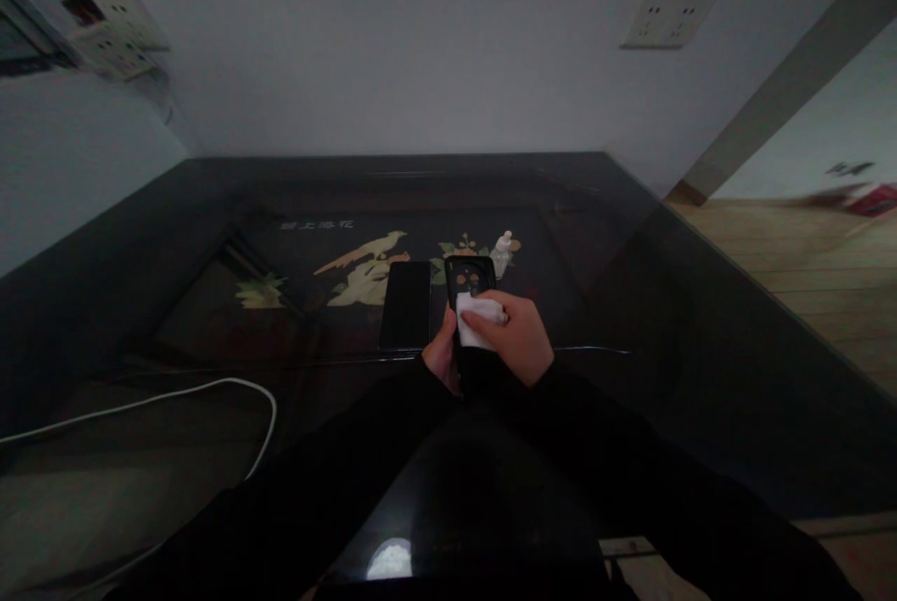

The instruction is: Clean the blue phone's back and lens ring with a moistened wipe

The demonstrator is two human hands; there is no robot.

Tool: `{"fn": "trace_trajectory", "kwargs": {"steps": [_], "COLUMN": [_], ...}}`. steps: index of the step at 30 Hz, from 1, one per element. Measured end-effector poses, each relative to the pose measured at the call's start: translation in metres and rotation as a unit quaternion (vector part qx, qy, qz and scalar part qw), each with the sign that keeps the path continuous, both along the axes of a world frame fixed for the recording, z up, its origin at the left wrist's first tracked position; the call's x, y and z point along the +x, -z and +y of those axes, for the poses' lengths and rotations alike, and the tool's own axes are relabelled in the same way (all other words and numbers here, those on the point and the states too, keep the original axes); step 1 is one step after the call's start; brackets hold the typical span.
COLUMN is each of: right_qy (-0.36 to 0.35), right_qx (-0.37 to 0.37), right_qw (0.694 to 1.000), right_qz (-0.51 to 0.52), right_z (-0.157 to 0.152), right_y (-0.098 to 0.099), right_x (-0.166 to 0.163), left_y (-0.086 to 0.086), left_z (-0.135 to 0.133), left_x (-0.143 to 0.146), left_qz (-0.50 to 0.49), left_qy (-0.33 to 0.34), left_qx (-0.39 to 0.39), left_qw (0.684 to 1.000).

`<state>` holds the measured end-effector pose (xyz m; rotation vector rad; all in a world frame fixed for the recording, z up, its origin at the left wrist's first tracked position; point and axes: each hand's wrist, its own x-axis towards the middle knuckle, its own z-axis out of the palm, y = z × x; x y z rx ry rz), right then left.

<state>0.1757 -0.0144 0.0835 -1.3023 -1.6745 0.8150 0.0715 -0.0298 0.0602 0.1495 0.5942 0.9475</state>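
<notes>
My left hand grips a black phone case by its left side, tilted up above the dark table. The case has round camera openings near its top, and the tabletop pattern shows through them. In my right hand a white tissue is pinched and pressed against the case. Left of the case, a black phone lies flat with its screen dark. Just behind the case stands a small white bottle. Parts of the left fingers are hidden behind the case.
The glossy dark table bears a bird-and-flower picture. A white cable curves at the left. Wall sockets are on the right, and more sockets at the left. A wooden floor shows at the right.
</notes>
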Motion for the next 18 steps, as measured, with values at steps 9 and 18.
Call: {"fn": "trace_trajectory", "kwargs": {"steps": [9, 18], "right_qy": [0.037, -0.106], "right_qx": [0.018, -0.04], "right_qw": [0.997, 0.991], "right_qz": [0.07, -0.072], "right_z": [0.039, -0.009], "right_y": [-0.012, -0.004], "right_x": [-0.012, 0.008], "left_y": [-0.012, 0.011], "left_z": [-0.005, 0.011], "left_x": [0.005, -0.002], "left_qz": [0.015, -0.022], "left_qy": [-0.02, -0.002], "left_qx": [-0.022, 0.009], "left_qw": [0.999, 1.0]}}
